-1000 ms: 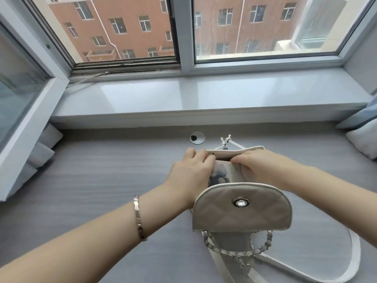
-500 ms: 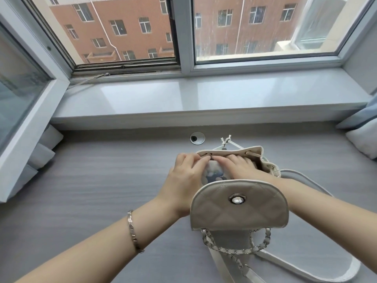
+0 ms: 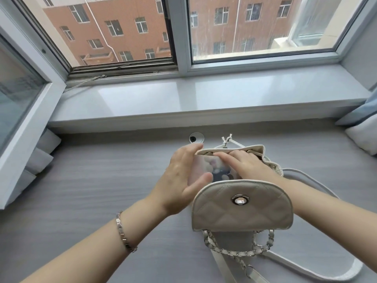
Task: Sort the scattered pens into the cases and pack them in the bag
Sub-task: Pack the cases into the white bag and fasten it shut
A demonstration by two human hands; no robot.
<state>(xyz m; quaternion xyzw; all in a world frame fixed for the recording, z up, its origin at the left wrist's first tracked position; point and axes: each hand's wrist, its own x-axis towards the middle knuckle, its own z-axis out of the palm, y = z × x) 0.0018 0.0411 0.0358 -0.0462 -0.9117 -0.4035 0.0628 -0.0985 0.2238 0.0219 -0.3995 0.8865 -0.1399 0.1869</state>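
The cream quilted bag (image 3: 242, 213) is being supported by the grey desk (image 3: 91, 180), with its flap (image 3: 265, 201) thrown open toward the camera. A patterned case (image 3: 206, 170) is being cradled in the bag's mouth, partly inside it. The left hand (image 3: 179, 180) is being laid flat against the case's left side, fingers straight and pressed together, thumb set at its near edge. The right hand (image 3: 246, 166) is being rested on top of the case, fingers straight and close together, tips reaching the far rim (image 3: 253, 149). A bracelet (image 3: 122, 233) is being worn on the left wrist, and the chain (image 3: 234, 252) and strap (image 3: 326, 276) are being left trailing on the desk nearer the camera
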